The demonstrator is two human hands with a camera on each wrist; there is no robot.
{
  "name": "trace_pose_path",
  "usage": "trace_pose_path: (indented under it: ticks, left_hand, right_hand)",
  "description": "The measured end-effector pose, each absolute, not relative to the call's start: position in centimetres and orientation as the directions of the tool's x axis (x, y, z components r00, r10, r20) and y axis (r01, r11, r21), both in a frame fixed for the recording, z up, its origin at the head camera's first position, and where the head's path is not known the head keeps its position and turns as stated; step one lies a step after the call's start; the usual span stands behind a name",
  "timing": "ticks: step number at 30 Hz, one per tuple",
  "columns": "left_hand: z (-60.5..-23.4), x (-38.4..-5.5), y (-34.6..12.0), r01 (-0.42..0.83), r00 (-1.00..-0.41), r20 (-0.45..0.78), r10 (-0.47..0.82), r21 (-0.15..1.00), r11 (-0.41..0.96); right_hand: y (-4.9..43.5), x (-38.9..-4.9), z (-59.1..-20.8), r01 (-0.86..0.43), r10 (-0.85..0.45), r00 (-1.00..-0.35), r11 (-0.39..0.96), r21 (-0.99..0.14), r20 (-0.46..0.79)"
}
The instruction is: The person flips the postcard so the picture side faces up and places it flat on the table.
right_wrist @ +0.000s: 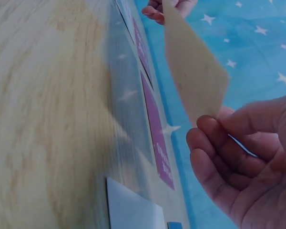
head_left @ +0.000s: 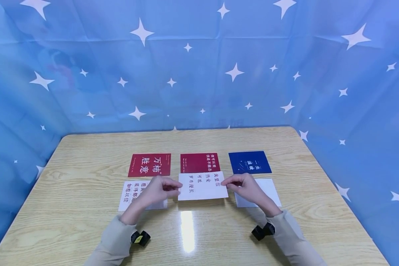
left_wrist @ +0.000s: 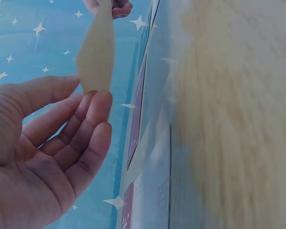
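A white card [head_left: 203, 186] with dark printed characters is held up off the table between both hands. My left hand [head_left: 159, 190] pinches its left edge between thumb and fingers. At the opposite edge, my right hand [head_left: 247, 187] pinches it the same way. Both wrist views show the card's plain underside [left_wrist: 97, 52], raised above the tabletop. Just behind it lies a red card [head_left: 199, 162], its near edge overlapped in the head view. Beneath the left hand is a white card with characters [head_left: 128, 195], partly hidden; another white card [head_left: 267, 188] lies partly covered by the right hand.
The far row also has a red card with large white characters [head_left: 149, 165] at left and a blue card [head_left: 250, 162] at right. All lie flat on the wooden table [head_left: 86, 166]. A blue star-patterned curtain [head_left: 186, 74] hangs behind and along the sides.
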State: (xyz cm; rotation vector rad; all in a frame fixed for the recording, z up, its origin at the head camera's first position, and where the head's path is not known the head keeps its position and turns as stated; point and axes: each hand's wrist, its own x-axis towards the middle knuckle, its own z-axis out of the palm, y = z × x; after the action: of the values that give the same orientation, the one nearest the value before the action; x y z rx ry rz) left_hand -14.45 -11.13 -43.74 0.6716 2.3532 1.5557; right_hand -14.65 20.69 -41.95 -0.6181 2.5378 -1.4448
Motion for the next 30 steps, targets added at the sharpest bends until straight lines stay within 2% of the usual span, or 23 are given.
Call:
trace_pose_path:
  ticks: [4,9,22,30]
  left_hand:
    - [-44.0,-14.2,-10.9,0.243,-0.848,0.038,0.528,0.914,0.325]
    - [-44.3,-14.0,-10.6,0.209,-0.843,-0.014,0.538,0.913,0.350]
    - [-44.7,-13.9,-9.8,0.229,-0.819,-0.034,0.573,0.896,0.380]
    - [-44.8,-14.2,-9.4,0.230,-0.829,-0.058,0.556,0.872,0.433]
  right_hand:
    - [20.6,-14.4,-42.0,-0.277,-0.454,-0.889,0.430,-0.860,0.059]
    - [21.1,-14.9,-44.0,-0.298,-0.506,-0.860,0.402,-0.866,0.061]
    - [20.8,-14.8,-44.6,-0.294,-0.528,-0.849,0.508,-0.810,-0.022]
    - [20.5,-14.9,-44.3,-0.285,-0.527,-0.848,0.552,-0.784,-0.062]
